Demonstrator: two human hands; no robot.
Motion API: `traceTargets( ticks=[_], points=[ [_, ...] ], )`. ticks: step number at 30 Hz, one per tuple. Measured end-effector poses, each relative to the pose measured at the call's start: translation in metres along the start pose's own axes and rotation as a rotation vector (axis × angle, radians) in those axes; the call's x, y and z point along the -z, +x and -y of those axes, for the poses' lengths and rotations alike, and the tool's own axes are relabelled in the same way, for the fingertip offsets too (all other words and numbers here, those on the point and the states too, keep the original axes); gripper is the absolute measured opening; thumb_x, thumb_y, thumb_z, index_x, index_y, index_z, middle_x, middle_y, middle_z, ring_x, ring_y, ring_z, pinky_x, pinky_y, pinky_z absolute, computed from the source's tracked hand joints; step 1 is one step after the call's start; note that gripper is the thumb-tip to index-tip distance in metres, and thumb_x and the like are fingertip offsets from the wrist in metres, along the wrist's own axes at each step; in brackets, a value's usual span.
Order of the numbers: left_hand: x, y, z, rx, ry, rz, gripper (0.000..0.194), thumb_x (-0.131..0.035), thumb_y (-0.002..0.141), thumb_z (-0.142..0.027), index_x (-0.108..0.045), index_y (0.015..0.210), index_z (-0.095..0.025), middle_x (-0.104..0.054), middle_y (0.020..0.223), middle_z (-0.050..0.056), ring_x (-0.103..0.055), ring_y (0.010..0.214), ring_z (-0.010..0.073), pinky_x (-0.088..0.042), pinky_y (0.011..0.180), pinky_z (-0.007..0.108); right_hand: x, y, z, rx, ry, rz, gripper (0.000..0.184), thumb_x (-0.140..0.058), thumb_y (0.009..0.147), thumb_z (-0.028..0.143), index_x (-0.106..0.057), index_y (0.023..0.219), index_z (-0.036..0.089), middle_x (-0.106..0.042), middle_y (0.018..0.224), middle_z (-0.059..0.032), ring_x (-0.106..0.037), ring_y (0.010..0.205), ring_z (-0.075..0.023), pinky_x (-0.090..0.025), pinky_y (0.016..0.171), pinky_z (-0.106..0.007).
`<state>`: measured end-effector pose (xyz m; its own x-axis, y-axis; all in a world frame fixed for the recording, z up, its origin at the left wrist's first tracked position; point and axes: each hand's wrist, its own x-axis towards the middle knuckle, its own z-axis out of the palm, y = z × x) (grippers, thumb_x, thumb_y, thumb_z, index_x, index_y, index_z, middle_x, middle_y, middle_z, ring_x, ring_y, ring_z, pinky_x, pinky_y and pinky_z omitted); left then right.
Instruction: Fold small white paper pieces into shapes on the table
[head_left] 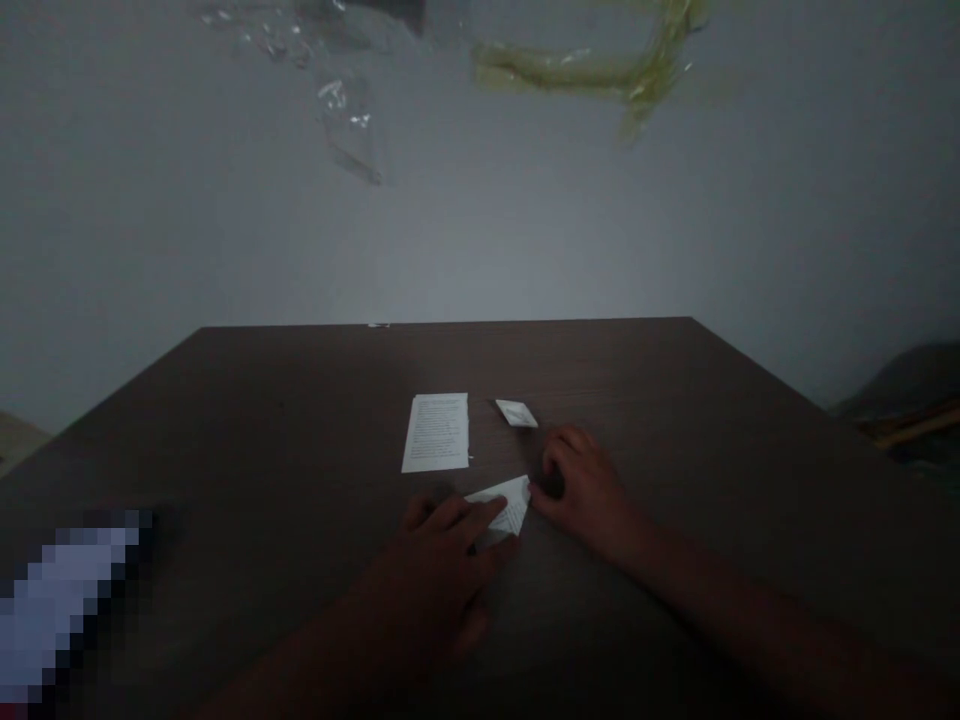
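Observation:
A folded piece of printed paper (513,512) lies on the dark table in front of me, its right end narrowing to a corner. My left hand (450,545) rests over its left side with fingers stretched out and apart, pressing it down. This hand hides part of the paper. At the right corner, my right hand (585,485) is loosely curled; its thumb tip is at the paper's edge and the fingers stand apart from the thumb. Just beyond the right hand lies a small folded paper piece (517,413). A flat printed sheet (438,432) sits behind the left hand.
The brown table (300,400) meets a grey wall (480,230) carrying yellow tape (570,72) and clear tape (352,125). A pixelated pale object (67,600) lies at the left front. A small white scrap (379,325) is at the back edge.

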<state>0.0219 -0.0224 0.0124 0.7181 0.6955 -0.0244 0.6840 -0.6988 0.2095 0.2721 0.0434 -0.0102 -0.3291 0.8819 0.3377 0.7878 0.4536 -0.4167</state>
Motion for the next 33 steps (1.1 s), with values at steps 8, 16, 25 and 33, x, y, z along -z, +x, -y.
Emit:
traceTargets(
  ticks=[8,16,25,33],
  points=[
    [0.005,-0.001,-0.004,0.026,0.008,0.010,0.066,-0.075,0.086,-0.020,-0.063,0.149,-0.035,-0.050,0.172,0.007,-0.059,0.138,0.0425,-0.047,0.110,0.069,-0.006,-0.013,0.011,0.054,0.071,0.061,0.028,-0.079,0.076,0.015,-0.053,0.085,0.024,-0.064,0.106,-0.0075,-0.060,0.104,-0.0307,-0.049,0.089,-0.045],
    [-0.005,-0.001,0.004,0.018,-0.041,-0.018,0.063,-0.076,0.083,-0.026,-0.067,0.145,-0.033,-0.053,0.170,0.009,-0.061,0.134,0.0447,-0.049,0.109,0.067,-0.002,-0.001,0.005,0.000,0.030,0.042,0.025,-0.076,0.080,0.013,-0.053,0.084,0.023,-0.064,0.106,-0.0081,-0.061,0.104,-0.0302,-0.049,0.090,-0.044],
    [-0.002,0.006,0.016,-0.023,-0.035,-0.068,0.043,-0.065,0.096,-0.019,-0.072,0.136,-0.031,-0.059,0.164,0.005,-0.061,0.136,0.0370,-0.047,0.115,0.062,-0.006,-0.016,0.018,0.106,0.155,0.200,0.023,-0.080,0.084,0.018,-0.062,0.097,0.021,-0.068,0.114,-0.0092,-0.062,0.113,-0.0307,-0.052,0.099,-0.048],
    [0.001,0.008,0.018,0.014,-0.066,-0.096,0.045,-0.060,0.095,-0.017,-0.072,0.135,-0.034,-0.066,0.158,-0.002,-0.067,0.131,0.0330,-0.051,0.112,0.054,-0.005,-0.012,0.008,0.257,0.116,0.251,0.013,-0.073,0.096,0.021,-0.077,0.108,0.022,-0.074,0.113,-0.0076,-0.064,0.110,-0.0280,-0.050,0.101,-0.047]
  ],
)
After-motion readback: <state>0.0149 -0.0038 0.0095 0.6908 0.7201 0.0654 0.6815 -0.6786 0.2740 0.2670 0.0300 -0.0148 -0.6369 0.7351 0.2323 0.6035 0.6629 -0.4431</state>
